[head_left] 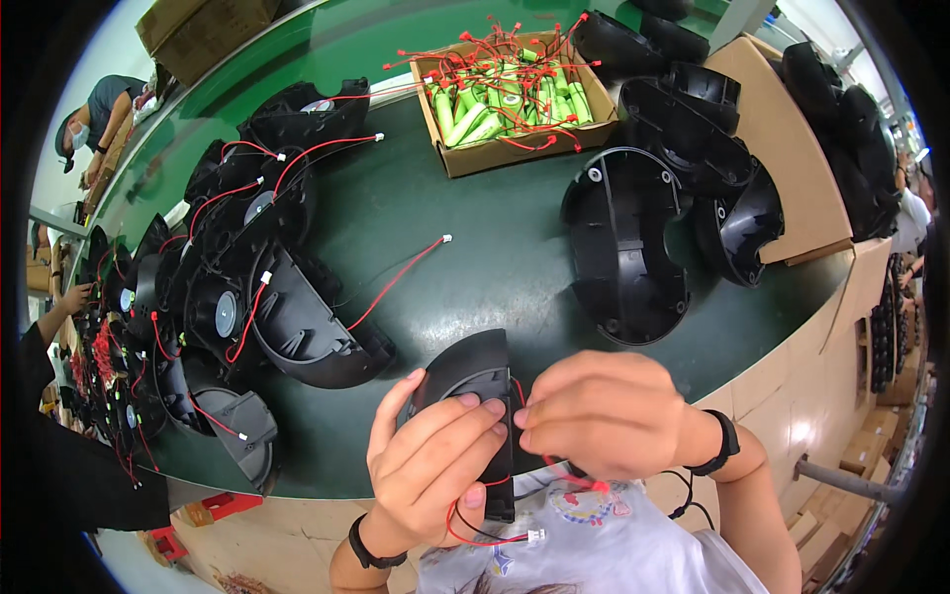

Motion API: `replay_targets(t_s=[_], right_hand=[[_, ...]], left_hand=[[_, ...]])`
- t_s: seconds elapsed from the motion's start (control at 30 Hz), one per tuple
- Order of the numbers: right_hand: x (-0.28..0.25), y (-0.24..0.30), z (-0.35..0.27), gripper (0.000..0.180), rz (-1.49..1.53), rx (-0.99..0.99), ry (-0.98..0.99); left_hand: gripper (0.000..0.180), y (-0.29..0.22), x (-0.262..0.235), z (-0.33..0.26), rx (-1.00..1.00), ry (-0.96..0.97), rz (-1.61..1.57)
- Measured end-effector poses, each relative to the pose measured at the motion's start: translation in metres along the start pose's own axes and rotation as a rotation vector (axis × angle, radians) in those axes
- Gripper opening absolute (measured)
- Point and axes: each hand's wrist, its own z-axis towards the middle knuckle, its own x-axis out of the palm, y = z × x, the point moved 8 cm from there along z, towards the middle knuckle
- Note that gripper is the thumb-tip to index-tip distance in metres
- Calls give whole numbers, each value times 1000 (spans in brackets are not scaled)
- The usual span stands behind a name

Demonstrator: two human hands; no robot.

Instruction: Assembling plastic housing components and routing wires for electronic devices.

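Note:
My left hand is wrapped round a black half-round plastic housing, its straight edge toward my right hand. At that edge the fingers of my right hand are pinched on a thin red wire. A red connector, somewhat blurred, hangs below the right hand. Below the left fingers, red and black leads loop out of the housing to a white plug. My fingers cover much of the housing's inside.
A cardboard box holds green battery cells with red leads. Wired housings crowd the left of the green table. Black shells and a large carton stand at right. Other people work at far left.

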Motion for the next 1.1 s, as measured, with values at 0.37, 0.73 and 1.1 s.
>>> replay_targets(t_s=[0.37, 0.73, 1.1], right_hand=[[-12, -31, -8, 19, 135, 337, -195], [-14, -35, -12, 18, 145, 402, -190], [-18, -30, -17, 18, 193, 359, -190]], left_hand=[[42, 15, -6, -9, -14, -79, -157], [44, 12, -6, -9, -21, -62, -167], [41, 17, -6, -6, -16, -36, -192]])
